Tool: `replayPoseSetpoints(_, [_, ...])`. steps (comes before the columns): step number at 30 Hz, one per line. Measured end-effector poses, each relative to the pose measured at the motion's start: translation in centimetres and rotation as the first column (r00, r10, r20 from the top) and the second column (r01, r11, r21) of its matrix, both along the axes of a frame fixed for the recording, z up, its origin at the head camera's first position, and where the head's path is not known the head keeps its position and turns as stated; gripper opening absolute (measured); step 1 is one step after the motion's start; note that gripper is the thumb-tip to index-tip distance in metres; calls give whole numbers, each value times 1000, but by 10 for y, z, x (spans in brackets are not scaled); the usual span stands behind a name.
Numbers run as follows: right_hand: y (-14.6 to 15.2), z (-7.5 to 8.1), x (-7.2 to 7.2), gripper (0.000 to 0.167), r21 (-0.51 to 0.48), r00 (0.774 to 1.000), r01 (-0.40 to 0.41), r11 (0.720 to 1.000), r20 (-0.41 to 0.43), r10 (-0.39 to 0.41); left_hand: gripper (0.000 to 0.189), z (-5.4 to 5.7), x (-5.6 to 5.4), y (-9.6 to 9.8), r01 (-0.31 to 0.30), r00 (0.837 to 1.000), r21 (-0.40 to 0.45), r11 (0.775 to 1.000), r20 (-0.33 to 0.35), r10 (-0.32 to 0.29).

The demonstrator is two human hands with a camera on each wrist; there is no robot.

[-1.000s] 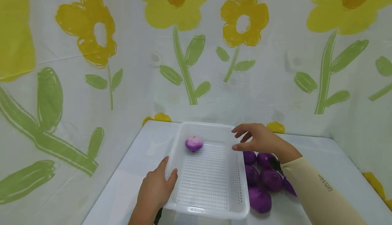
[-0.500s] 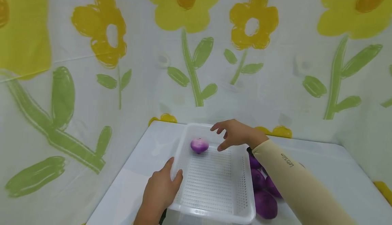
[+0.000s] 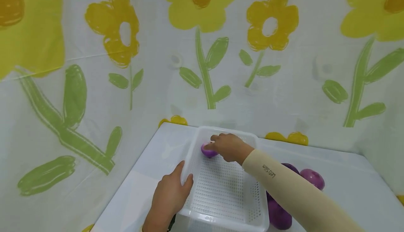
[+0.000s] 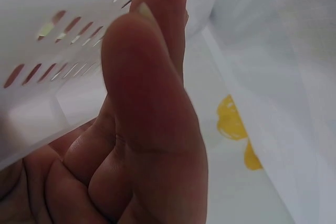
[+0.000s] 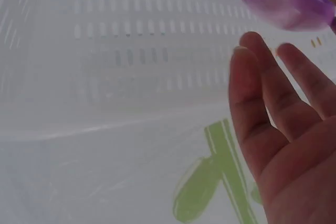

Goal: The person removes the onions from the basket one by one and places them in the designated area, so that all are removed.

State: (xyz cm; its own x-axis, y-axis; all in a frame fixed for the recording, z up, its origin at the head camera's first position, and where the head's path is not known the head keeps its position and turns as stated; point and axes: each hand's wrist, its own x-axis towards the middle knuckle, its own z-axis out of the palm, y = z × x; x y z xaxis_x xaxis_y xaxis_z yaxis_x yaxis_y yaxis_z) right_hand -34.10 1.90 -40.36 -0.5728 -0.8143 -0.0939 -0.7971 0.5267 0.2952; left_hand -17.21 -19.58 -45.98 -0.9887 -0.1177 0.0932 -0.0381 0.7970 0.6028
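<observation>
A white plastic basket (image 3: 217, 197) with slotted walls stands on the table, and a purple-and-white onion (image 3: 207, 152) lies in its far left part. My left hand (image 3: 170, 190) grips the basket's left rim, its thumb on the inner side. In the left wrist view, the fingers (image 4: 152, 93) curl at the slotted wall. My right hand (image 3: 230, 147) reaches over the basket, right at the onion and partly hiding it. The right wrist view shows that hand's fingers (image 5: 247, 85) spread loosely, with a gap between several of them and the onion (image 5: 286, 1).
Several purple, onion-like things (image 3: 279, 214) lie on the white table (image 3: 341, 190) to the basket's right, partly behind the sleeved right forearm (image 3: 293, 186). A flower-printed cloth (image 3: 151, 95) hangs close behind the table and along its left side.
My right hand has moved left, from beyond the basket's right rim to the onion, and lower. The left hand keeps its hold on the rim. The head view has turned slightly left.
</observation>
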Motion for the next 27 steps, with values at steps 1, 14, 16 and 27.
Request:
replayPoseSetpoints(1, [-1, -3, 0, 71, 0, 1000, -9, 1000, -28, 9, 65, 0, 0, 0, 1, 1000, -5, 1000, -2, -1])
replayPoseSetpoints(14, [-11, -20, -21, 71, -75, 990, 88, 993, 114, -79, 65, -2, 0, 0, -13, 1000, -25, 1000, -18, 12])
replayPoseSetpoints(16, [-8, -20, -26, 68, -139, 969, 141, 980, 223, -108, 64, -1, 0, 1, -14, 1000, -29, 999, -22, 13])
replayPoseSetpoints(27, [6, -19, -32, 73, -252, 705, 432, 866, 693, -150, 63, -1, 0, 2, -19, 1000, -29, 999, -17, 19])
